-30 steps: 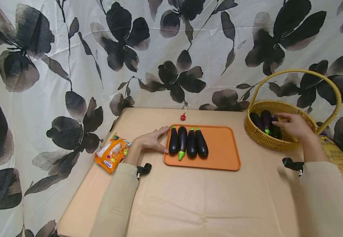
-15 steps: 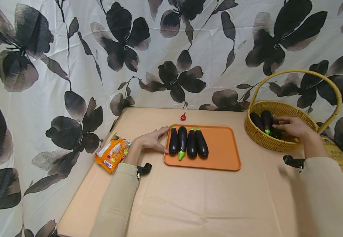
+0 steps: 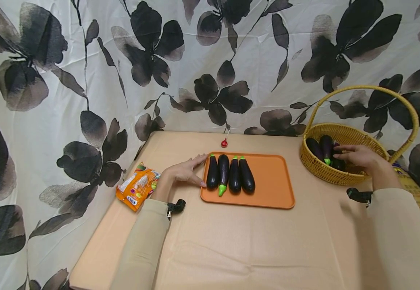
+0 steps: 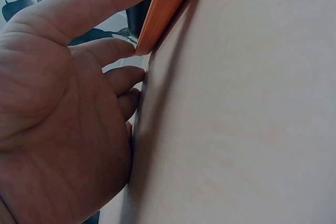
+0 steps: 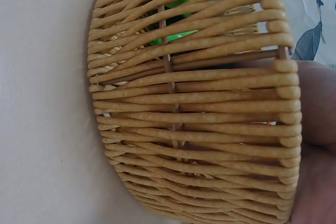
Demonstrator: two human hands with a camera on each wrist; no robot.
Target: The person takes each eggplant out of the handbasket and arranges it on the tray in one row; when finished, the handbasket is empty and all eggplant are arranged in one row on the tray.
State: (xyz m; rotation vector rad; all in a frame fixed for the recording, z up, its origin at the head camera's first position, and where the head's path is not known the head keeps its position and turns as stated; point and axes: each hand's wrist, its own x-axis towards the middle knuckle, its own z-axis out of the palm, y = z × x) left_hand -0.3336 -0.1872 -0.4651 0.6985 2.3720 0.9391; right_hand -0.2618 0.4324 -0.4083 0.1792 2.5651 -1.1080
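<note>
An orange tray (image 3: 271, 181) holds several dark eggplants (image 3: 247, 175) side by side on its left half. At the tray's left edge, the left hand (image 3: 184, 172) rests with thumb and fingertips on the rim; in the left wrist view this hand (image 4: 63, 98) touches the orange rim (image 4: 163, 9). The right hand (image 3: 358, 156) reaches into a wicker basket (image 3: 326, 174), its fingers over an eggplant beside two others (image 3: 327, 147). Whether it grips that eggplant is hidden. Basket weave (image 5: 210, 119) covers most of the right wrist view, with part of the hand (image 5: 317, 108) behind.
An orange snack packet (image 3: 137, 187) lies left of the left forearm. A small red object (image 3: 224, 143) is behind the tray. The basket's tall handle (image 3: 409, 108) arches over it, and a yellow package (image 3: 418, 197) lies at the far right. A floral cloth hangs behind.
The right hand has lowered slightly into the basket, its fingers shifting over the eggplant there. The left hand and the tray have stayed in place.
</note>
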